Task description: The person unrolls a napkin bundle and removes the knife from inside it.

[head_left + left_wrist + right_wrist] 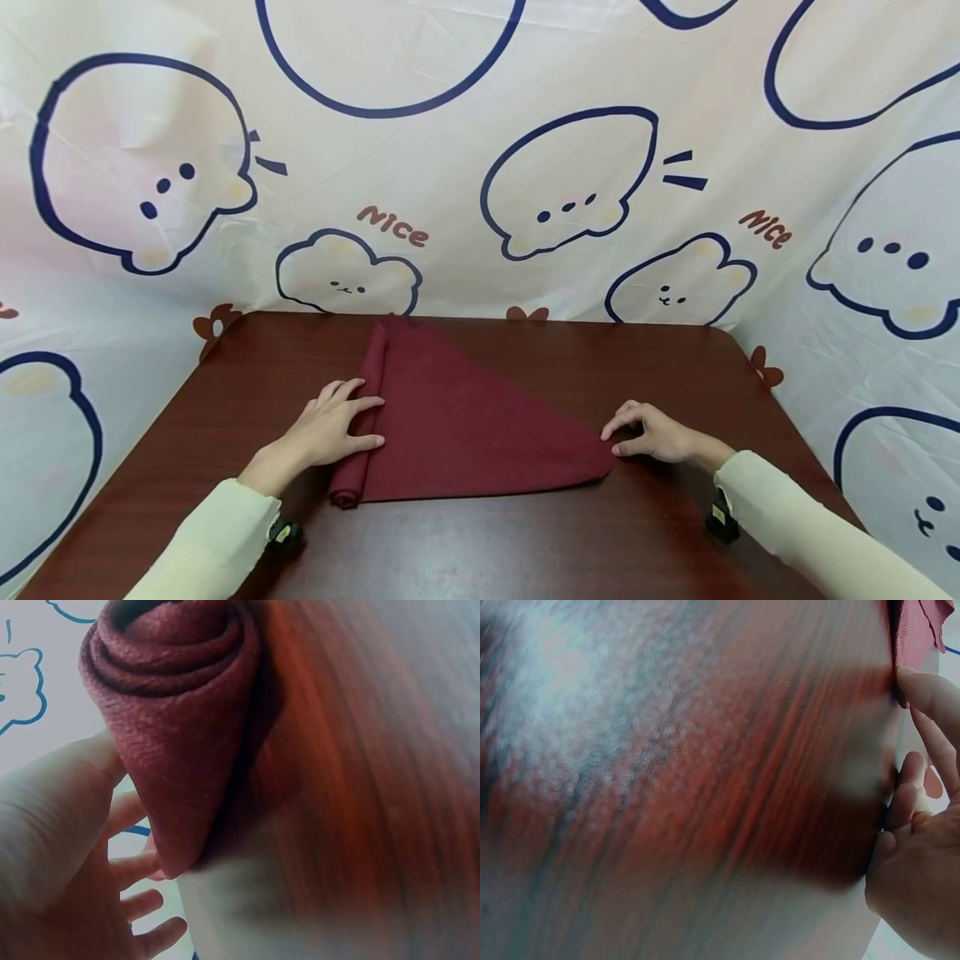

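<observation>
A dark red cloth (465, 425) lies on the table, its left side wound into a long roll (373, 358) and its flat part tapering to a corner on the right. My left hand (333, 425) rests across the roll with fingers spread and fairly straight; the left wrist view shows the spiral end of the roll (176, 682) beside that hand (60, 832). At the right corner, my right hand (656, 433) pinches the cloth's edge between thumb and forefinger. Its other fingers are bent in the right wrist view, where only a bit of cloth (915, 637) shows.
The brown wood-grain table (480, 550) reflects light near its front. Behind it and at both sides hangs a pale sheet (450, 167) printed with blue cartoon outlines, meeting the table's back edge. Dark wrist devices (722, 521) sit at both cuffs.
</observation>
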Demonstrator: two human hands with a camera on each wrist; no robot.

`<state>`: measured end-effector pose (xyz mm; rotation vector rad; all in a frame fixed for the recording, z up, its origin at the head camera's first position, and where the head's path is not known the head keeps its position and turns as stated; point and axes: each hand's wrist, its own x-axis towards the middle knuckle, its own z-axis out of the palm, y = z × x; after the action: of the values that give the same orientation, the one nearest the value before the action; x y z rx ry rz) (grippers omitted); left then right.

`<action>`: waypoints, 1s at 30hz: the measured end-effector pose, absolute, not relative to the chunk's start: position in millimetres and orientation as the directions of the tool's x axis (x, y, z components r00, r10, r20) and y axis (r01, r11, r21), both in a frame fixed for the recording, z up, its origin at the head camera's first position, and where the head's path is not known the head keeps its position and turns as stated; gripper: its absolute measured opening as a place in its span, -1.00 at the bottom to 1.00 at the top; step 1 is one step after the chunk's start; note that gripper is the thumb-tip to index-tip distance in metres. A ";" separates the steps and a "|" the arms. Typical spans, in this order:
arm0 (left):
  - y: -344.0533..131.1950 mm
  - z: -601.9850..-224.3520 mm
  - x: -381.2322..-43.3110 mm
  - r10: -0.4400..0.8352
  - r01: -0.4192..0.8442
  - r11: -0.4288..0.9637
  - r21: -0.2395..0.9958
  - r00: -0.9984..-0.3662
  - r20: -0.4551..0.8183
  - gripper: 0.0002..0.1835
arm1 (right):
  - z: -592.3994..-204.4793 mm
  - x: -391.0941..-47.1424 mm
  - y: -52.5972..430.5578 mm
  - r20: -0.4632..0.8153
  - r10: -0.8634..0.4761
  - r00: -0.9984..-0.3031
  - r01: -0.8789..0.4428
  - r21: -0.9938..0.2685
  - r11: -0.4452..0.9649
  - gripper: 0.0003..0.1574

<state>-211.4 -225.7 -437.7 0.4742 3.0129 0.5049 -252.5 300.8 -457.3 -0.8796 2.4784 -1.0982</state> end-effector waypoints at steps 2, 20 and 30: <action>-227.6 -437.3 -210.1 0.303 0.288 0.899 0.329 -0.953 0.007 -0.36 | -457.7 -252.0 300.4 -0.010 -0.639 -0.769 -0.421 -0.744 0.518 -0.82; -246.2 -426.9 -212.3 0.292 0.272 0.897 0.348 -0.956 -0.004 -0.36 | -449.8 -249.5 297.2 -0.021 -0.625 -0.780 -0.404 -0.746 0.529 -0.81; -260.5 -429.6 -210.1 0.287 0.240 0.893 0.380 -0.955 -0.071 -0.29 | -456.2 -251.1 299.3 -0.021 -0.630 -0.776 -0.409 -0.745 0.528 -0.82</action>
<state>-210.1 -260.5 -429.6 0.4103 2.9346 0.5647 -251.1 299.3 -456.2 -0.8677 2.4829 -1.0981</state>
